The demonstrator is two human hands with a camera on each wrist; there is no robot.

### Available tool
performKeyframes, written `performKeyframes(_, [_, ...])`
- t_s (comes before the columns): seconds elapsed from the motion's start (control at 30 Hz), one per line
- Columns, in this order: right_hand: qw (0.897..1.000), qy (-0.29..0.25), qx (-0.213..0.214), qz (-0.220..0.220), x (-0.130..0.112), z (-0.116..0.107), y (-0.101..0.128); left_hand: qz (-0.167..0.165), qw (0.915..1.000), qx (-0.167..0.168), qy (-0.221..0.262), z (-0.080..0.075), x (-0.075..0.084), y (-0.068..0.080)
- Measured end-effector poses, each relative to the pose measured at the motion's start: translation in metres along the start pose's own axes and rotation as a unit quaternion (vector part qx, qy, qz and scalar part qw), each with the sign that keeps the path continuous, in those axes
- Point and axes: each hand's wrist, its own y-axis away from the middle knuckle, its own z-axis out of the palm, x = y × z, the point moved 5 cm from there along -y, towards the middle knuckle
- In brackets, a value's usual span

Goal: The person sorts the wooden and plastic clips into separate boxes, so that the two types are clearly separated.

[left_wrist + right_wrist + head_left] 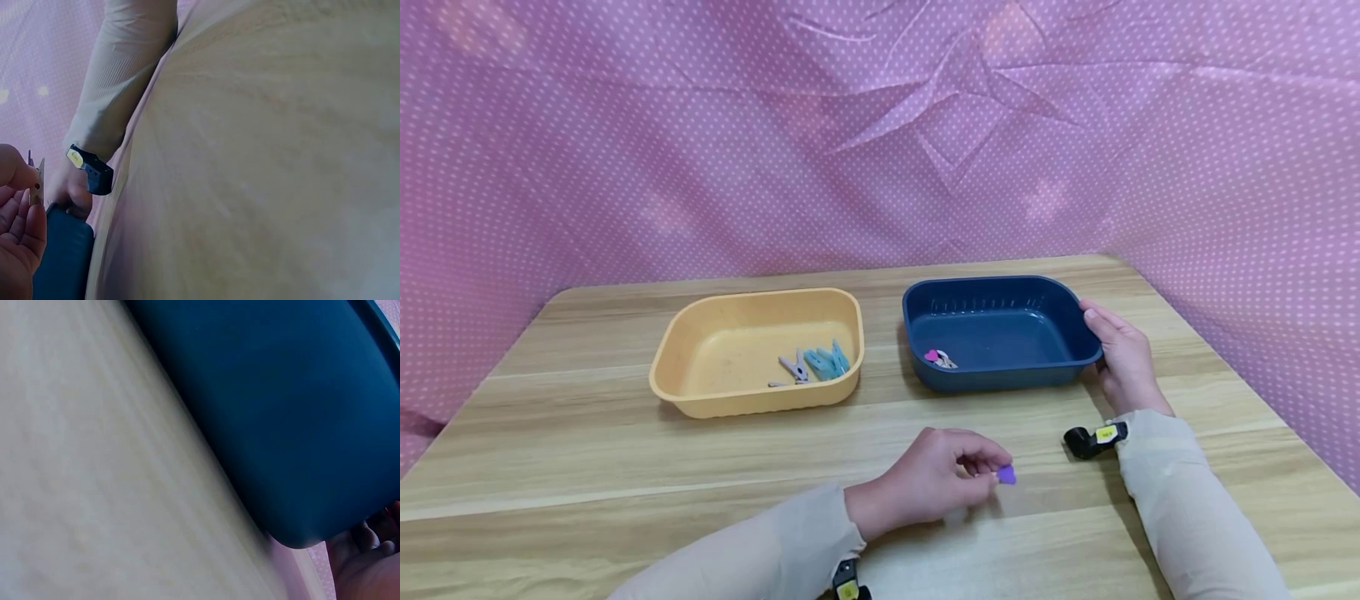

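My left hand (932, 475) pinches a small clothespin with a purple heart (1006, 474) between thumb and fingertips, just above the table in front of the blue basin. The left wrist view shows the clothespin (35, 189) side-on, its legs apart. With the thumb at the rim, my right hand (1123, 358) grips the right end of the blue basin (1000, 379). Inside that basin, at the front left corner, lies a clip with a pink heart (932, 356). The outer wall of the blue basin (281, 412) fills much of the right wrist view.
A yellow basin (722, 406) stands to the left, apart from the blue one. At its right end lie blue clothespins (827, 361) and a greyish one (795, 366). Pink dotted cloth (880, 167) hangs behind and beside the wooden table (587, 467).
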Motion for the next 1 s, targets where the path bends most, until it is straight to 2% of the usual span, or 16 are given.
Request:
performKeyframes(0.33, [1.0,0.008,0.008,0.004,0.0,-0.001,0.001,0.036,0.9988,0.031,0.012,-0.005,0.004,0.0])
performKeyframes(0.57, [1.0,0.005,0.006,0.001,0.0,-0.001,0.0,0.031,0.9978,0.056,0.016,-0.007,0.004,-0.001])
performKeyframes(0.87, [1.0,0.008,0.009,0.003,0.001,-0.001,0.0,0.057,0.9949,0.083,0.008,-0.01,0.006,-0.003])
performKeyframes(1.0, [1.0,0.011,0.012,0.002,0.001,-0.001,0.0,0.052,0.9942,0.093,0.011,-0.011,0.007,-0.004])
